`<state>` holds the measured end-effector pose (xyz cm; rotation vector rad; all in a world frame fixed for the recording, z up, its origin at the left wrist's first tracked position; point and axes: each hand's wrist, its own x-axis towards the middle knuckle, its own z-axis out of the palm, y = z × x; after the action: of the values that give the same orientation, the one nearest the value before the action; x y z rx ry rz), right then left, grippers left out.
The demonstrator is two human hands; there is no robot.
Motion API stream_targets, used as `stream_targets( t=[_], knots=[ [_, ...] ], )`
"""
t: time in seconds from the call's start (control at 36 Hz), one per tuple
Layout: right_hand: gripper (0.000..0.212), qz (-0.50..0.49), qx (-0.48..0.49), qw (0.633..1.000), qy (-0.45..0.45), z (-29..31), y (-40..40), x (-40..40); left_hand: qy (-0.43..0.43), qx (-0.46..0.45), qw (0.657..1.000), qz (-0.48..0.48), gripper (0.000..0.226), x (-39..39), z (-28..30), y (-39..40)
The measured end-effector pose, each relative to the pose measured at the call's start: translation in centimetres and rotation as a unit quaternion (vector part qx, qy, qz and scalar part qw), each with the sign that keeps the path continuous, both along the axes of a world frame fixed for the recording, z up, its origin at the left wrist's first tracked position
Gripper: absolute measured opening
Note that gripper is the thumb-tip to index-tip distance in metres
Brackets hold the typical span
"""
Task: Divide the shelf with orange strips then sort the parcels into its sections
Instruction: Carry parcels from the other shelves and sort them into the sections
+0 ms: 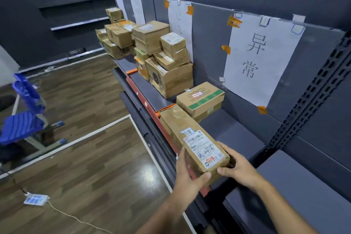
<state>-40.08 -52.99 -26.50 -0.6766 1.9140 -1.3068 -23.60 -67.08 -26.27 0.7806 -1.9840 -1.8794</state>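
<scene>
A long brown parcel with a white label lies along the front of the grey shelf, in the nearest section. My left hand grips its near left side and my right hand grips its near right end. Behind it sits a parcel with green tape. An orange strip crosses the shelf beside these two, and another orange strip lies farther along. Between the strips stands a stack of several parcels. Beyond the far strip is another stack of parcels.
White paper signs are taped to the shelf's back panel, one above each section. A black perforated upright rises at the right. A blue chair stands on the wooden floor at left. A power strip and its cord lie on the floor.
</scene>
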Motion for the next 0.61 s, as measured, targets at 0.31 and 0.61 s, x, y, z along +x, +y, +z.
stream_targets(
  t=[0.31,0.61],
  knots=[
    [0.074,-0.165,0.054,0.983,0.051,-1.1,-2.1,0.4,-0.040,0.005,0.999,-0.009,0.080,-2.2,-2.3,-4.9],
    [0.058,-0.367,0.038,0.925,0.090,-0.1,-6.4,7.3,-0.018,-0.062,0.996,-0.058,0.077,-3.7,-1.8,-11.0]
  ],
)
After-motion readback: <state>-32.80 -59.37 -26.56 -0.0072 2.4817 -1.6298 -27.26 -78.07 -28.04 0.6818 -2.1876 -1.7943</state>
